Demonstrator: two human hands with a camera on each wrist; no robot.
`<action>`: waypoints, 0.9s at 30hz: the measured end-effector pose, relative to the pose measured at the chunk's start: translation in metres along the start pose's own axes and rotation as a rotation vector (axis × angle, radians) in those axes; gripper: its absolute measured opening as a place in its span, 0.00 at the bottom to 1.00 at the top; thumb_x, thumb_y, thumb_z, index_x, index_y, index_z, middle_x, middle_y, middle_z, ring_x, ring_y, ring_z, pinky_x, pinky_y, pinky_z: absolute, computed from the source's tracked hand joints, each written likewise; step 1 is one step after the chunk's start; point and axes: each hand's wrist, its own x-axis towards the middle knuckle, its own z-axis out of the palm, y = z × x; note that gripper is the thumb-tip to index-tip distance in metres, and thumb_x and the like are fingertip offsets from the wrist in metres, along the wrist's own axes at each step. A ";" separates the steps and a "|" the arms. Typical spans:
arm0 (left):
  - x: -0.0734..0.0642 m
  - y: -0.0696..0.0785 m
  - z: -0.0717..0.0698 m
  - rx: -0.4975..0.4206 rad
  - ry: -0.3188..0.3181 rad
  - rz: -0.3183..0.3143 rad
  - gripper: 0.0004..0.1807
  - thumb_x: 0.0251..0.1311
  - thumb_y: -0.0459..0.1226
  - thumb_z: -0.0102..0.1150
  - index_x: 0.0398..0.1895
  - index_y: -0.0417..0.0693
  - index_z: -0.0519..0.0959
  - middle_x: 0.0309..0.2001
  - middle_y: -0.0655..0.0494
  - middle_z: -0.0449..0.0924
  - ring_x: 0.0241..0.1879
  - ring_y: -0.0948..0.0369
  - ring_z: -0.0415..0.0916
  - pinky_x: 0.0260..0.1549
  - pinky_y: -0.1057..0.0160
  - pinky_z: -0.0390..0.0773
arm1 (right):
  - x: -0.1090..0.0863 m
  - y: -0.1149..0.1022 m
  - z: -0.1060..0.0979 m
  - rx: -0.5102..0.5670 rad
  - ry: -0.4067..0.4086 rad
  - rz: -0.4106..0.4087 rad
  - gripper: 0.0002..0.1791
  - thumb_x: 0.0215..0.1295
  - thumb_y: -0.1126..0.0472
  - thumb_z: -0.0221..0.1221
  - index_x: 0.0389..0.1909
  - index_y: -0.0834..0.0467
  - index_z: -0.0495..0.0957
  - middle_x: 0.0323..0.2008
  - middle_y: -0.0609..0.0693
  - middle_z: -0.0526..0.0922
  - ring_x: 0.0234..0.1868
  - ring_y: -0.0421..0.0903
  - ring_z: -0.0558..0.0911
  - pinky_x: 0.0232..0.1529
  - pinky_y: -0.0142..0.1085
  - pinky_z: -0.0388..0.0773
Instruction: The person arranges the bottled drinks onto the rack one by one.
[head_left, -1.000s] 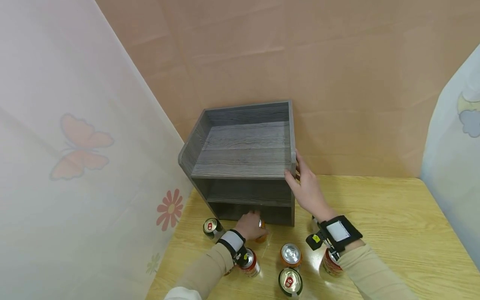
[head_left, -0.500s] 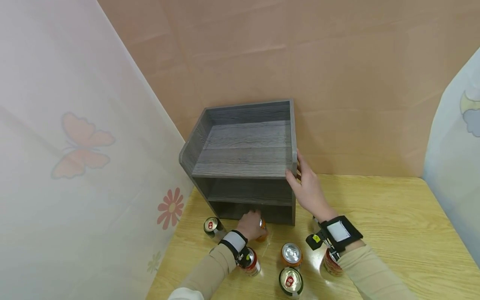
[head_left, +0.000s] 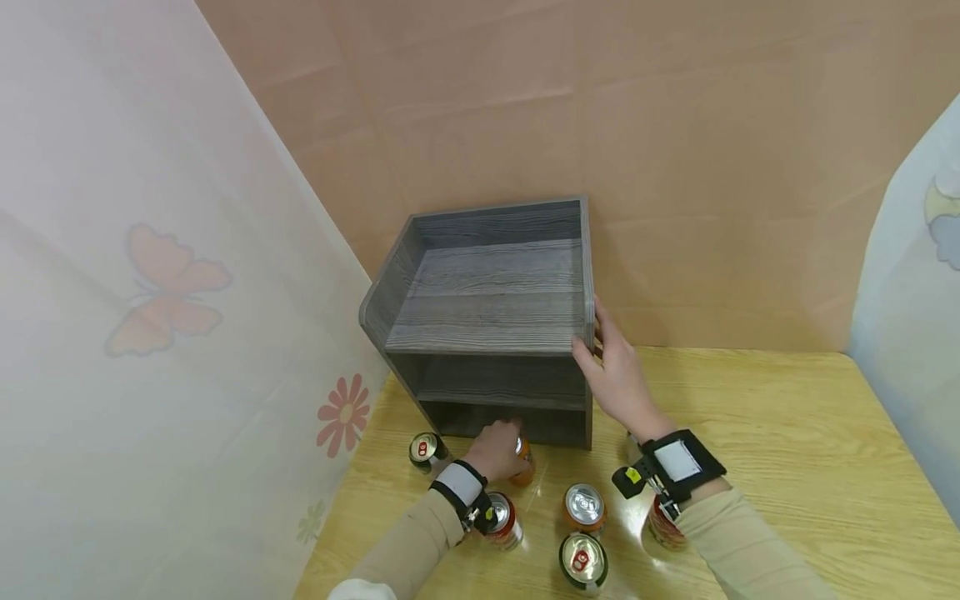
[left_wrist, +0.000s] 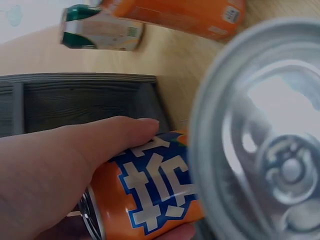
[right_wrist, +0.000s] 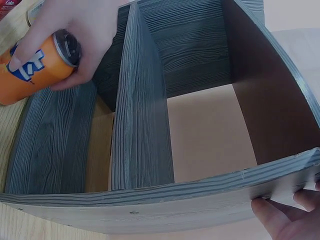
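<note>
An orange soda can (left_wrist: 145, 200) with blue-and-white lettering is in my left hand (head_left: 493, 450), which grips it lying tilted before the grey shelf unit's (head_left: 487, 296) bottom compartment. In the left wrist view the thumb lies across the can's side. In the right wrist view its end points toward that compartment. My right hand (head_left: 617, 379) rests against the unit's right side near the top board, and its fingertips (right_wrist: 267, 212) touch the outer face.
A dark green-topped can (head_left: 427, 451) stands left of the unit. Nearer me are a red can (head_left: 504, 529), an orange can (head_left: 584, 505) and a gold-topped can (head_left: 583, 560). Another red can (head_left: 665, 527) stands beneath the right wrist. A patterned white sheet (head_left: 225, 350) borders the left.
The orange can in my left hand has shifted very slightly and shows a little more of its side. My right hand stays at the unit's side.
</note>
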 end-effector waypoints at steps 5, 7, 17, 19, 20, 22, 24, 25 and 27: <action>-0.006 0.000 -0.013 -0.063 0.013 0.033 0.23 0.49 0.41 0.78 0.46 0.41 0.79 0.30 0.56 0.76 0.25 0.62 0.76 0.21 0.67 0.76 | 0.001 -0.001 0.001 0.002 0.001 0.000 0.39 0.79 0.53 0.51 0.82 0.56 0.44 0.75 0.65 0.59 0.70 0.64 0.67 0.59 0.57 0.73; -0.009 0.001 -0.020 -0.059 0.015 0.054 0.23 0.48 0.40 0.78 0.44 0.43 0.79 0.28 0.58 0.76 0.25 0.64 0.75 0.21 0.67 0.76 | 0.001 0.000 0.002 0.003 0.003 0.001 0.39 0.79 0.53 0.51 0.82 0.56 0.44 0.75 0.65 0.59 0.70 0.64 0.67 0.59 0.57 0.73; -0.023 0.009 -0.058 -0.093 -0.010 0.065 0.30 0.47 0.41 0.81 0.52 0.41 0.77 0.33 0.58 0.77 0.28 0.66 0.76 0.23 0.69 0.77 | 0.001 0.001 0.002 0.011 0.005 -0.018 0.39 0.79 0.54 0.51 0.82 0.55 0.44 0.76 0.64 0.58 0.69 0.67 0.67 0.59 0.59 0.72; -0.025 0.011 -0.066 -0.111 -0.007 0.070 0.31 0.47 0.42 0.81 0.53 0.41 0.77 0.33 0.59 0.77 0.28 0.66 0.76 0.23 0.70 0.77 | 0.002 0.001 0.002 0.011 0.008 -0.022 0.39 0.79 0.54 0.51 0.82 0.55 0.44 0.76 0.64 0.58 0.69 0.66 0.67 0.59 0.59 0.73; -0.026 0.012 -0.070 -0.121 -0.007 0.075 0.31 0.47 0.41 0.81 0.53 0.41 0.77 0.34 0.59 0.78 0.28 0.66 0.76 0.24 0.70 0.77 | 0.002 0.001 0.001 0.012 0.009 -0.023 0.39 0.79 0.54 0.51 0.83 0.54 0.44 0.76 0.64 0.58 0.69 0.66 0.67 0.59 0.59 0.73; -0.028 0.015 -0.079 -0.130 -0.002 0.094 0.30 0.48 0.41 0.80 0.53 0.41 0.77 0.34 0.59 0.78 0.28 0.67 0.76 0.24 0.71 0.78 | 0.001 0.001 0.000 0.011 0.010 -0.024 0.39 0.79 0.53 0.51 0.83 0.54 0.44 0.76 0.64 0.58 0.69 0.67 0.67 0.58 0.59 0.73; -0.029 0.015 -0.087 -0.123 0.000 0.124 0.31 0.48 0.41 0.80 0.54 0.41 0.78 0.35 0.59 0.79 0.29 0.67 0.77 0.25 0.72 0.78 | 0.001 0.000 -0.001 0.012 0.010 -0.025 0.39 0.79 0.53 0.51 0.83 0.54 0.44 0.76 0.63 0.58 0.69 0.67 0.67 0.59 0.59 0.73; -0.029 0.015 -0.091 -0.113 0.001 0.136 0.31 0.48 0.42 0.81 0.54 0.42 0.78 0.36 0.59 0.79 0.29 0.67 0.77 0.25 0.71 0.78 | 0.001 0.000 -0.001 0.011 0.011 -0.027 0.39 0.79 0.53 0.51 0.83 0.54 0.44 0.76 0.63 0.58 0.69 0.68 0.67 0.59 0.59 0.73; -0.030 0.016 -0.100 -0.088 -0.004 0.159 0.31 0.48 0.43 0.81 0.55 0.43 0.78 0.37 0.59 0.80 0.31 0.67 0.77 0.27 0.72 0.78 | 0.001 0.000 -0.002 0.012 0.013 -0.029 0.39 0.79 0.53 0.50 0.83 0.53 0.44 0.76 0.63 0.58 0.69 0.68 0.67 0.58 0.60 0.73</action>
